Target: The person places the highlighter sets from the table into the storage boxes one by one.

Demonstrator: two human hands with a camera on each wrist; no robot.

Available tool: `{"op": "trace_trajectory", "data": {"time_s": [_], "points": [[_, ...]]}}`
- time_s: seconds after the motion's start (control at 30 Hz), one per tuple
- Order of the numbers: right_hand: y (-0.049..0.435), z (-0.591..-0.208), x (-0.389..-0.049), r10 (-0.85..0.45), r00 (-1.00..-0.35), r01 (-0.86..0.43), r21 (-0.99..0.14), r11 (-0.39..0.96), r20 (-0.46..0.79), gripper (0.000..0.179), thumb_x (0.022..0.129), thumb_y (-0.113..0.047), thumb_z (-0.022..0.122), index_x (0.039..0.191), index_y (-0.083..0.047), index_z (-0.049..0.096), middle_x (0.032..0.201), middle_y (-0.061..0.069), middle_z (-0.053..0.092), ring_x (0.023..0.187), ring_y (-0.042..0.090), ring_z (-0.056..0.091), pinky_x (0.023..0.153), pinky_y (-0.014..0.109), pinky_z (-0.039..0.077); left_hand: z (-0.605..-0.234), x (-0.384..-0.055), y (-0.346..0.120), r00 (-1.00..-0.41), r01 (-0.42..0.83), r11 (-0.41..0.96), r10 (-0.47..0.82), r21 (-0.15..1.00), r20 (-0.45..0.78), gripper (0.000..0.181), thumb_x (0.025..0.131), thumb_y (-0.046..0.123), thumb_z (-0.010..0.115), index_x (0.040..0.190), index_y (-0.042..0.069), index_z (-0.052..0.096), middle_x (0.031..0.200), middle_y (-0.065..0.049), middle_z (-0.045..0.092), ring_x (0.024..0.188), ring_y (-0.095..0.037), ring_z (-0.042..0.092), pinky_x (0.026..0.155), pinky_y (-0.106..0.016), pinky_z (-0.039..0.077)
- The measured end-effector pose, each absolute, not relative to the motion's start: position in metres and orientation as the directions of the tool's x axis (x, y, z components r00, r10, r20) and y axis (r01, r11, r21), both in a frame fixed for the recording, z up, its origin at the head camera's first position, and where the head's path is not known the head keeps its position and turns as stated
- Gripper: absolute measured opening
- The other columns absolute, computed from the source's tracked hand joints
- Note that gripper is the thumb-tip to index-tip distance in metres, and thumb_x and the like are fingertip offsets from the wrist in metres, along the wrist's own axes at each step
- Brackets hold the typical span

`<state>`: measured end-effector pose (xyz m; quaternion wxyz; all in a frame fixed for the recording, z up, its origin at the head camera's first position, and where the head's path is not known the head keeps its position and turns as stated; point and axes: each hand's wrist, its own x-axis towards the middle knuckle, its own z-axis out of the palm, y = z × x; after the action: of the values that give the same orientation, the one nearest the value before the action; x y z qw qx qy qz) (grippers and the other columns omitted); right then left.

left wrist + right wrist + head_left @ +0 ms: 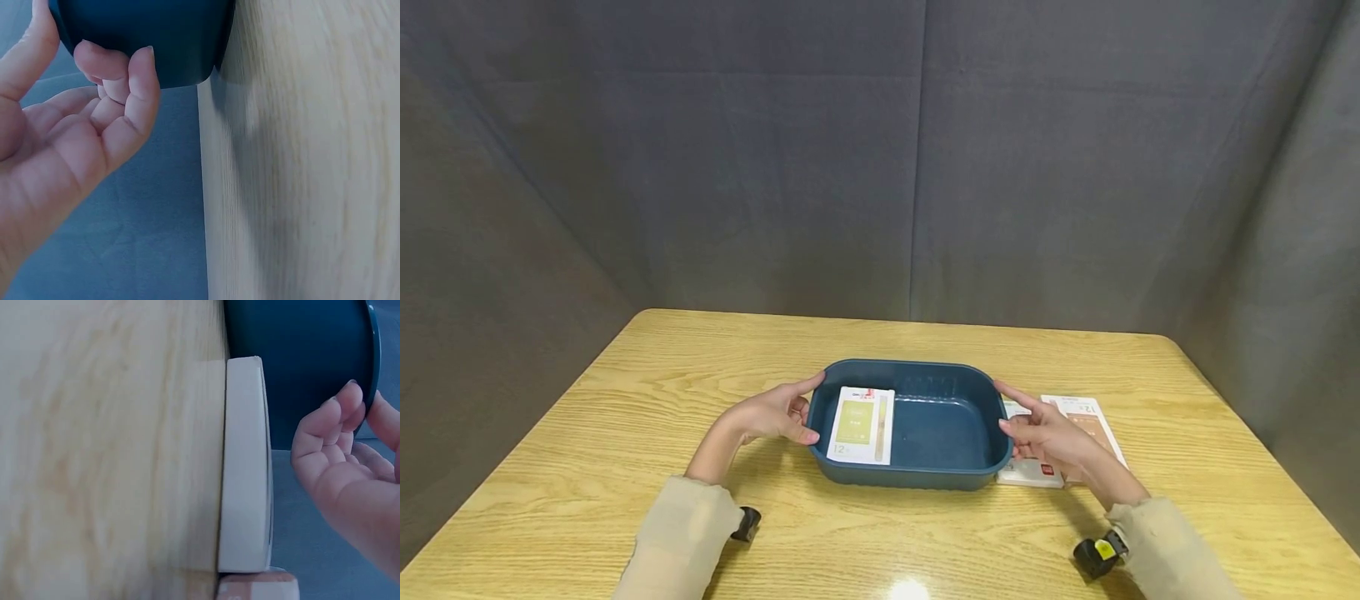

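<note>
A dark blue plastic basin (917,479) with rounded corners is at the middle of the table. Inside it, against the left end, lies a flat white box with a green label (855,423). My left hand (772,415) grips the basin's left end, thumb at the rim and fingers bent against the outer wall (181,44). At the opposite end my right hand (1047,431) holds the rim in the same way. Under and beside that hand lie a white box (1028,475), partly covered by it, and a white box with a brown label (1093,421).
The wooden table (625,467) reaches back to a dark grey curtain (775,208), which also hangs along both sides. In the right wrist view, the white box's edge (242,469) stands close against the basin's wall.
</note>
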<state>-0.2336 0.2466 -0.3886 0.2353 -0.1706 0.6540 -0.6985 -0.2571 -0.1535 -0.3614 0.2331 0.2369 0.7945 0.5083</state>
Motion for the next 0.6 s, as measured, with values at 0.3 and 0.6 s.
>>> {"op": "trace_trajectory", "data": {"time_s": [0.3, 0.6], "points": [[0.2458, -0.3861, -0.2323, -0.534, -0.842, 0.087, -0.996, -0.004, -0.071, 0.071, 0.091, -0.004, 0.050, 0.143, -0.005, 0.002, 0.071, 0.002, 0.053, 0.061, 0.011, 0.054, 0.060, 0.022, 0.047, -0.3595, -0.2564, -0.1514, -0.788, 0.136, 0.413, 0.596, 0.900, -0.155, 0.093, 0.072, -0.004, 0.070, 0.141, -0.005, 0.008, 0.072, -0.006, 0.039, 0.063, -0.016, 0.037, 0.055, -0.025, 0.038], [0.2449, -0.3861, -0.2320, -0.507, -0.857, 0.101, -0.995, 0.017, -0.096, 0.071, 0.091, -0.006, 0.051, 0.143, -0.006, 0.003, 0.069, 0.002, 0.052, 0.060, 0.011, 0.052, 0.059, 0.021, 0.046, -0.3603, -0.2564, -0.1518, -0.784, 0.127, 0.392, 0.602, 0.911, -0.149, 0.092, 0.073, -0.004, 0.070, 0.141, -0.005, 0.007, 0.071, -0.007, 0.039, 0.062, -0.015, 0.037, 0.055, -0.024, 0.038]]}}
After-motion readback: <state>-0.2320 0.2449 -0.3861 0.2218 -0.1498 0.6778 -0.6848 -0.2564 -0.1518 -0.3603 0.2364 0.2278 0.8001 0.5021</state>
